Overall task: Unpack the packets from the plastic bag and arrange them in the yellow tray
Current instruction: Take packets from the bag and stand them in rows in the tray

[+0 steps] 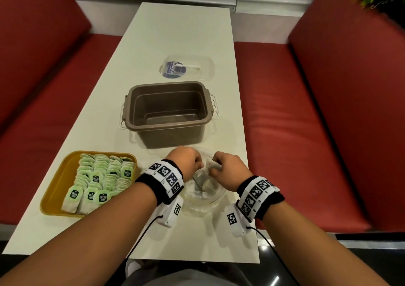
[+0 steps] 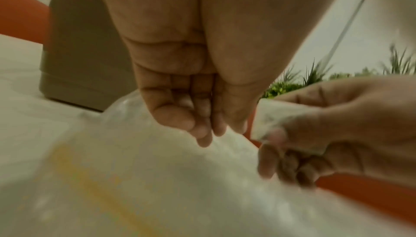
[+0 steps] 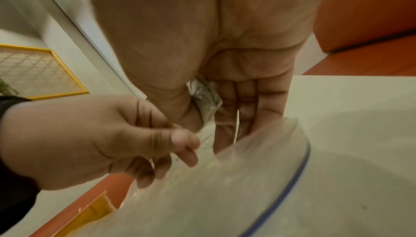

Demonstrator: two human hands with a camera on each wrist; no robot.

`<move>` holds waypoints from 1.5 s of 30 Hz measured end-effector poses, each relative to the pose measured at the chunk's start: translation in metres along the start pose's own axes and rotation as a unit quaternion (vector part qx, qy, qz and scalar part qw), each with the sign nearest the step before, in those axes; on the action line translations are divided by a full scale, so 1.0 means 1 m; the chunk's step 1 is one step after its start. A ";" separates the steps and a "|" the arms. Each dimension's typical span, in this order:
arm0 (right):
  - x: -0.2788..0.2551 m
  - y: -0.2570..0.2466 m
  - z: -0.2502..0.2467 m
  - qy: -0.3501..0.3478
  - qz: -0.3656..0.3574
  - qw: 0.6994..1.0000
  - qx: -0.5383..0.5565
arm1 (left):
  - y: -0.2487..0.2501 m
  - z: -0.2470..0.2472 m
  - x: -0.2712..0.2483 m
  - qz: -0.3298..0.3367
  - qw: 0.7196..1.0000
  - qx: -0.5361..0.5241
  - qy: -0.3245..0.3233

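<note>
A clear plastic bag [image 1: 203, 198] lies on the white table between my hands, with a few pale packets [image 1: 205, 186] still showing inside. My left hand [image 1: 192, 162] pinches the bag's open edge [image 2: 157, 178], fingers curled over the plastic. My right hand [image 1: 221, 166] is at the bag's mouth and pinches one crinkled white packet [image 2: 276, 114] between thumb and fingers; the same packet [image 3: 206, 102] shows under its thumb. The yellow tray [image 1: 54, 187] sits to the left, filled with rows of green-labelled packets [image 1: 103, 176].
A brown plastic tub [image 1: 168, 112] stands open just beyond the bag. Its clear lid [image 1: 188, 67] lies farther back on the table. Red bench seats [image 1: 306, 154] run along both sides. The table's near edge is close under my forearms.
</note>
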State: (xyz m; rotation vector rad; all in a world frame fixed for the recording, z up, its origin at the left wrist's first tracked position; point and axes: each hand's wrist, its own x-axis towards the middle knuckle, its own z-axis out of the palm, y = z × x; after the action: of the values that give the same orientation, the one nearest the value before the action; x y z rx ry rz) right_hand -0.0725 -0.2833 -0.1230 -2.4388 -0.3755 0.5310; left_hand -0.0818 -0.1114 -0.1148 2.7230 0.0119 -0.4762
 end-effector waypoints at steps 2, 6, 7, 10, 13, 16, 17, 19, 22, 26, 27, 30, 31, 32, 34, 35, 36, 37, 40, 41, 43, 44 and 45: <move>0.000 0.004 0.002 -0.008 0.011 1.000 0.013 | -0.001 0.010 0.004 -0.021 0.998 0.058 -0.032; -0.001 0.007 0.004 -0.018 0.016 0.998 0.059 | 0.001 0.023 0.004 -0.029 0.994 0.097 -0.037; -0.002 0.007 0.006 -0.021 0.018 0.998 0.061 | 0.001 0.023 0.004 -0.031 0.994 0.096 -0.033; -0.005 0.007 0.008 -0.025 0.008 0.998 0.063 | 0.002 0.019 0.002 -0.027 0.996 0.077 -0.023; -0.008 0.004 0.008 -0.026 0.002 0.998 0.054 | 0.000 0.009 -0.005 -0.017 1.000 0.021 -0.005; -0.012 -0.004 0.006 -0.026 0.011 0.997 0.071 | -0.001 -0.009 -0.021 0.013 0.999 -0.044 0.026; -0.013 -0.008 0.005 -0.023 0.010 0.997 0.079 | -0.003 -0.015 -0.026 0.027 0.997 -0.056 0.036; -0.015 -0.016 0.005 -0.016 0.007 0.996 0.089 | -0.008 -0.029 -0.034 0.041 0.997 -0.052 0.037; -0.015 -0.027 0.006 0.001 -0.006 0.996 0.087 | -0.018 -0.048 -0.044 0.064 0.998 -0.024 0.011; -0.016 -0.046 0.011 0.017 -0.023 0.994 0.101 | -0.028 -0.069 -0.060 0.076 0.995 0.058 0.017; -0.018 -0.052 0.013 0.013 -0.034 0.994 0.100 | -0.032 -0.073 -0.065 0.078 0.994 0.072 0.026; -0.023 -0.070 0.020 -0.003 -0.084 0.991 0.103 | -0.042 -0.081 -0.078 0.090 0.990 0.103 0.030; -0.023 -0.076 0.023 -0.001 -0.101 0.990 0.100 | -0.045 -0.083 -0.081 0.099 0.989 0.108 0.027; -0.024 -0.083 0.027 0.003 -0.113 0.989 0.099 | -0.049 -0.086 -0.086 0.112 0.988 0.105 0.026; -0.024 -0.096 0.033 0.006 -0.136 0.985 0.106 | -0.056 -0.091 -0.094 0.140 0.986 0.088 0.035; -0.024 -0.102 0.036 0.005 -0.146 0.983 0.110 | -0.059 -0.093 -0.097 0.153 0.984 0.079 0.044; -0.024 -0.108 0.040 0.003 -0.154 0.981 0.118 | -0.063 -0.096 -0.101 0.161 0.983 0.069 0.053; -0.024 -0.115 0.043 0.002 -0.158 0.979 0.127 | -0.068 -0.099 -0.104 0.166 0.982 0.058 0.065; -0.023 -0.132 0.052 0.014 -0.165 0.974 0.152 | -0.083 -0.108 -0.115 0.162 0.983 0.011 0.081; -0.023 -0.138 0.055 0.014 -0.165 0.974 0.156 | -0.088 -0.111 -0.119 0.159 0.984 -0.009 0.080; -0.021 -0.149 0.062 0.014 -0.166 0.973 0.158 | -0.099 -0.116 -0.126 0.158 0.985 -0.027 0.071; -0.020 -0.155 0.067 0.013 -0.166 0.973 0.157 | -0.106 -0.118 -0.129 0.155 0.985 -0.024 0.067; -0.020 -0.160 0.070 0.012 -0.165 0.974 0.154 | -0.112 -0.120 -0.132 0.150 0.986 -0.020 0.065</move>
State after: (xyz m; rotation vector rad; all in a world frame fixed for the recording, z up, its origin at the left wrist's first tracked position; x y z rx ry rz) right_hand -0.1441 -0.1320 -0.0706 -2.0287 -0.6243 0.3810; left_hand -0.1746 0.0435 -0.0068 2.6485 -0.3462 -0.2071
